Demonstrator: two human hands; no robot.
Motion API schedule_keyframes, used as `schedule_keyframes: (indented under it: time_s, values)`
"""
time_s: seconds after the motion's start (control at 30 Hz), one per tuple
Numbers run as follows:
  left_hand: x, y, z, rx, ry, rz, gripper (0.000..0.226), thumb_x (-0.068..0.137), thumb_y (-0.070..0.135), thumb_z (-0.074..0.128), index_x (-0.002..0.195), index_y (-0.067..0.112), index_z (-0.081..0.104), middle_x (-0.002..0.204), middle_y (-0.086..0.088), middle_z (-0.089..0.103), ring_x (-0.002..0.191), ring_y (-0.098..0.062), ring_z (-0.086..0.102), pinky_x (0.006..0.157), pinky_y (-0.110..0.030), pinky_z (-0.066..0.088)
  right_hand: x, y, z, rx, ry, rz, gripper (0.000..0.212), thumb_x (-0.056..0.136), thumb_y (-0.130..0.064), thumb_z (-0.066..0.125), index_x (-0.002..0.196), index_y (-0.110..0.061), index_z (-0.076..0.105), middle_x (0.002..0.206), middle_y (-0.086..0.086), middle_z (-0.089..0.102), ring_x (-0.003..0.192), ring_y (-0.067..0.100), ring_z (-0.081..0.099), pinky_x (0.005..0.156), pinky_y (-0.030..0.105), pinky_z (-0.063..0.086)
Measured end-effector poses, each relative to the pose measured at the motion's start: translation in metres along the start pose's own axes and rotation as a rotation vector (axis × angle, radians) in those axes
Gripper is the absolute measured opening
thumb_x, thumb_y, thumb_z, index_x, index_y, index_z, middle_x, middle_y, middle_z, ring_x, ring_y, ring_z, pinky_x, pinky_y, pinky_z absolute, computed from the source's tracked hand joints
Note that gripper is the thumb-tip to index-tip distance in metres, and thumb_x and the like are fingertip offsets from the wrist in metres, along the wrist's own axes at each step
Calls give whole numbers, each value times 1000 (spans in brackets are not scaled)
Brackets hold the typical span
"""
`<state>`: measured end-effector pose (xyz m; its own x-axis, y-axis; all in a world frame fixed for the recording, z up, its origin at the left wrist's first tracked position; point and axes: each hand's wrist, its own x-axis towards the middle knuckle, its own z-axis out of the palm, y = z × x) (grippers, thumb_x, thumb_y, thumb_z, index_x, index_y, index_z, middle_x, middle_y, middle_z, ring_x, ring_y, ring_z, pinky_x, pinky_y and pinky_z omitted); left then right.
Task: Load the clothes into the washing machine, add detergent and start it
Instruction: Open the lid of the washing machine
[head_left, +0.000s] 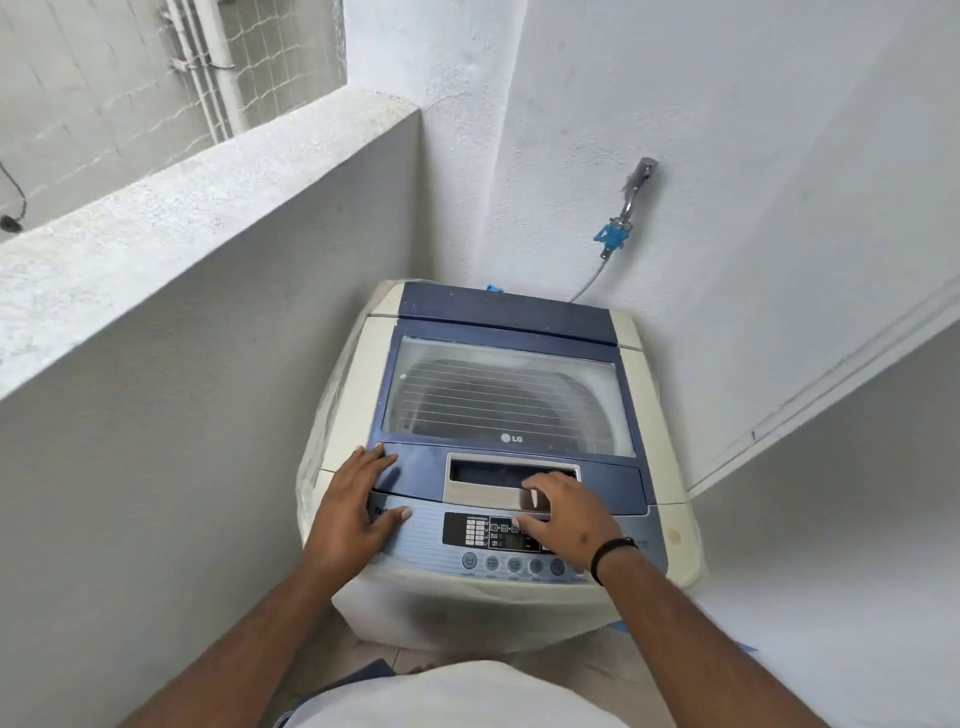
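The lid of the washing machine lies closed, just beyond both hands. The recessed handle is touched by the relaxed fingers of the right hand; the left hand rests flat beside it.

Home utility balcony, laundry corner. Evidence: top-loading washing machine set between white plastered walls; wall tap with hose; low parapet backed by netting; tiled floor.

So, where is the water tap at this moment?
In the head view, the tap is on the white wall behind the washing machine, above its right rear corner, with a blue hose connector just below it.
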<state>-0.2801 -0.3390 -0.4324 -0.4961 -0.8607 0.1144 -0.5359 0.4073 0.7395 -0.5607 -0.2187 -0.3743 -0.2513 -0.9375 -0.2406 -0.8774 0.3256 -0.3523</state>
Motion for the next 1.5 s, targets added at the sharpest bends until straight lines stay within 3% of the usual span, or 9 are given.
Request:
schedule_keyframes:
  time_s: [0.3,0.47,0.63,0.73,0.83,0.93,1.03,1.27,1.5]
  values:
    - [9,-17,-12,116,65,-56,89,70,58,84,147,28,49,158,4,40,152,-23,27,122,-46,25,21,-6,-4,-14,-117,29,29,78,-49,76,92,-29,60,95,-11,65,87,11,61,82,34,54]
    - [10,-28,-28,130,92,8,74,77,52,82,142,31,56,157,5,42,150,-22,30,119,-45,31,17,-11,-12,-23,-3,13,24,79,-44,76,86,-30,58,89,-12,64,84,11,59,79,33,53]
    - [26,-21,-54,133,183,131,56,87,62,55,134,32,64,150,6,51,144,-24,39,113,-47,37,15,-19,-40,31,148,-33,32,73,-51,77,77,-29,54,74,-15,59,72,5,52,74,31,45]
    - [43,-11,-63,154,242,208,57,92,66,47,130,28,67,145,6,56,143,-24,42,111,-46,38,9,-19,-53,55,327,-106,31,73,-50,78,93,-33,62,90,-18,60,85,7,52,83,34,48]
    - [57,1,-68,149,303,233,57,96,65,44,126,25,69,141,4,60,141,-25,45,110,-48,39,6,-6,-60,-145,621,-125,61,72,-63,73,119,-27,62,119,-4,56,112,19,51,96,42,45]
    - [72,15,-72,115,365,244,53,97,61,46,123,22,69,137,0,60,135,-27,48,107,-52,41,7,13,-67,-191,823,-66,73,77,-74,60,125,-19,60,135,9,52,128,30,46,105,50,37]
    - [94,33,-76,42,411,215,44,96,54,50,121,22,67,141,-1,51,131,-25,47,101,-48,44,15,33,-76,-173,964,-13,74,88,-70,50,129,-8,56,141,19,48,135,40,40,112,53,31]
    - [157,66,-91,-21,515,211,40,97,49,47,117,19,63,150,-5,33,133,-28,45,92,-50,51,52,54,-113,-48,1068,-8,81,94,-64,43,154,-11,31,164,13,18,152,32,16,119,55,26]
    - [234,84,-107,-6,582,256,40,100,52,43,122,24,60,150,-8,30,133,-27,41,99,-39,41,112,64,-173,-124,1066,-13,79,93,-60,47,159,-24,20,161,13,23,149,32,24,115,54,31]
